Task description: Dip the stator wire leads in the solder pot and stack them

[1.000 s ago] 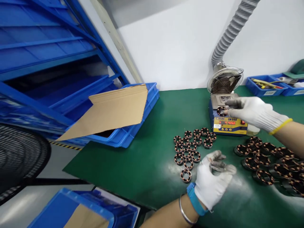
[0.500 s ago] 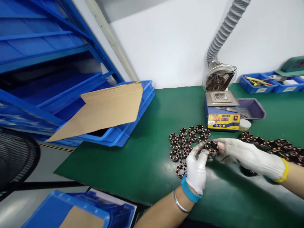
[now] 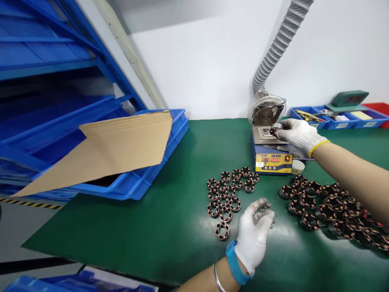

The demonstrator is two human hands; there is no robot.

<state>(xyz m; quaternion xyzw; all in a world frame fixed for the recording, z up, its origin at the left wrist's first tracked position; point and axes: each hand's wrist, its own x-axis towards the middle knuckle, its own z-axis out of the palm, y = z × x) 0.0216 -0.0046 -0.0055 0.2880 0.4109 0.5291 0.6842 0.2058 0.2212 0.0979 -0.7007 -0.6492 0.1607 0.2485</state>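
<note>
Copper-wound ring (image 3: 274,131): was in the right hand (image 3: 297,132), at the metal top of the yellow-fronted unit (image 3: 273,163). Touching or just above, couldn't tell.
Tabletop (image 3: 182,170): green, carried a left group (image 3: 227,201) and a bigger right group (image 3: 333,213) of similar rings.
Ring groups: my read, job was partway. One ring was at the unit, plenty sat in both groups. Which group was done and which was left, couldn't tell from looks alone.
Blue crate (image 3: 176,140): stood at the tabletop's left end. Cardboard sheet (image 3: 127,150) lay over it; only a dark gap showed inside, contents unreadable.
Unit: red digits lit, round fan guard (image 3: 265,116) stood upright at the back, grey hose (image 3: 275,48) above it.
Right hand: gloved, thumb and fingers pinched on the ring.
Left hand (image 3: 253,234): gloved, fingers loosely half curled, nothing visible in the grip, between the two groups.
Left bin (image 3: 316,125): held yellow-handled tools.
Middle bin (image 3: 332,125): held white and grey items.
Right bin (image 3: 377,122): had something flat and yellow.
White tub (image 3: 298,167): sat just beside the unit, contents couldn't be made out.
</note>
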